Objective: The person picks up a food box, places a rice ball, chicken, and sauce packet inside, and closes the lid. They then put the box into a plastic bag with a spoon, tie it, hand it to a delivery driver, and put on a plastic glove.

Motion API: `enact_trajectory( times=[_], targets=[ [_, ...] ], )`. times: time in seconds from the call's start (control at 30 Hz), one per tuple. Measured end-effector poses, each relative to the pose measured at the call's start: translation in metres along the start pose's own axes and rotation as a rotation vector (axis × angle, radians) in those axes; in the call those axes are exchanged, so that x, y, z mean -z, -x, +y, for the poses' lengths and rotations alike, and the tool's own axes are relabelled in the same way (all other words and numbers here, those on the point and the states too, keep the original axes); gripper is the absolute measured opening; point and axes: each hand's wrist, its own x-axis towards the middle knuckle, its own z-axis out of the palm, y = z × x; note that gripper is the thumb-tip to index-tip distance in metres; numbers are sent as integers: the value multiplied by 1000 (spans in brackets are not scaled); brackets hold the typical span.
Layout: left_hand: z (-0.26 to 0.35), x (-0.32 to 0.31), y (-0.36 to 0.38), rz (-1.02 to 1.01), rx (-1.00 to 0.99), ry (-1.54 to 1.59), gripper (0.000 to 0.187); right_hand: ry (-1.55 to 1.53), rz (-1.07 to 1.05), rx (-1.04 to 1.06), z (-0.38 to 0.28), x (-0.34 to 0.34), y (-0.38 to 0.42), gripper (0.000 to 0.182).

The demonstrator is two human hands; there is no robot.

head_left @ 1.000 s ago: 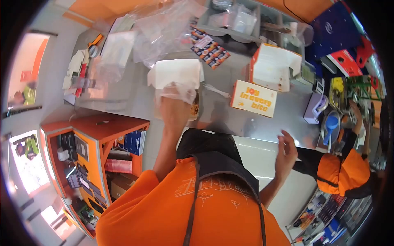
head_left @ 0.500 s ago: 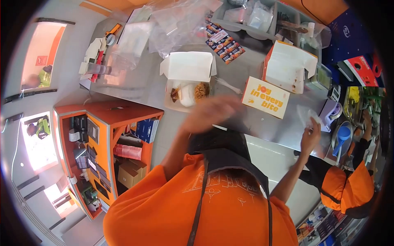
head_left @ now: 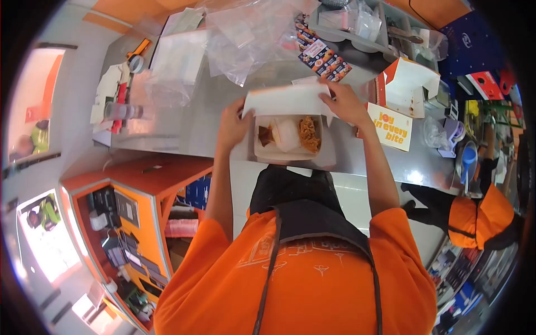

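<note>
An open white takeout box (head_left: 287, 156) stands at the near edge of the metal counter. Inside it lie a white wrapped portion (head_left: 286, 134) in the middle, fried chicken (head_left: 310, 134) on the right and a small brown item (head_left: 266, 134) on the left. My left hand (head_left: 234, 124) holds the left edge of the raised lid (head_left: 285, 103). At the lid's right end, my right hand (head_left: 345, 104) grips it with the thumb on the inner face. The fingers behind the lid are partly hidden.
Two other boxes, one printed (head_left: 392, 127) and one open (head_left: 399, 92), stand to the right. Crumpled clear plastic (head_left: 434, 133) lies beside them. Plastic bags (head_left: 240, 39), printed leaflets (head_left: 325, 58) and a grey bin (head_left: 357, 42) are behind. A co-worker (head_left: 474, 218) is at far right.
My right hand has let go of the clear plastic and come left to the box lid. My left hand has moved from in front of the box to the lid's left edge. The lid has tilted forward.
</note>
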Motion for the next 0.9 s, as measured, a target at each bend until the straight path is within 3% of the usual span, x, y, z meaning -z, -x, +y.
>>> enact_trajectory(
  times=[0.03, 0.13, 0.23, 0.27, 0.37, 0.43, 0.47, 0.53, 0.67, 0.73, 0.8, 0.9],
  targets=[
    [-8, 0, 9, 16, -33, 8, 33, 39, -68, 64, 1, 2, 1, 50],
    [-26, -2, 45, 74, -315, -234, 37, 285, 73, 361, 9, -27, 53, 55],
    [-57, 3, 61, -276, -11, 310, 47, 135, 95, 158, 2, -67, 92, 63],
    [-56, 5, 66, -336, -31, 346, 51, 53, 123, 139, -4, -73, 98, 63],
    [-54, 16, 58, -434, 244, 741, 48, -241, 172, 68, -9, -91, 108, 60],
    [-28, -3, 53, -164, 417, 625, 45, -487, 178, 18, 2, -99, 109, 53],
    [-17, -10, 51, -28, 496, 564, 45, -521, 233, -108, -2, -99, 104, 49],
    [-21, -13, 48, -139, 450, 407, 43, -589, 337, -364, -12, -101, 91, 43],
    [-22, -11, 36, -200, 508, 290, 49, -452, 178, -400, -16, -93, 77, 44],
    [-19, -2, 26, -266, 429, 115, 50, -382, 140, -413, -13, -82, 74, 47],
    [3, 8, 17, -311, 385, -87, 54, -348, 154, -424, -16, -76, 70, 49],
    [0, 7, 6, -301, 414, -155, 54, -283, 173, -430, -14, -74, 66, 51]
  ],
)
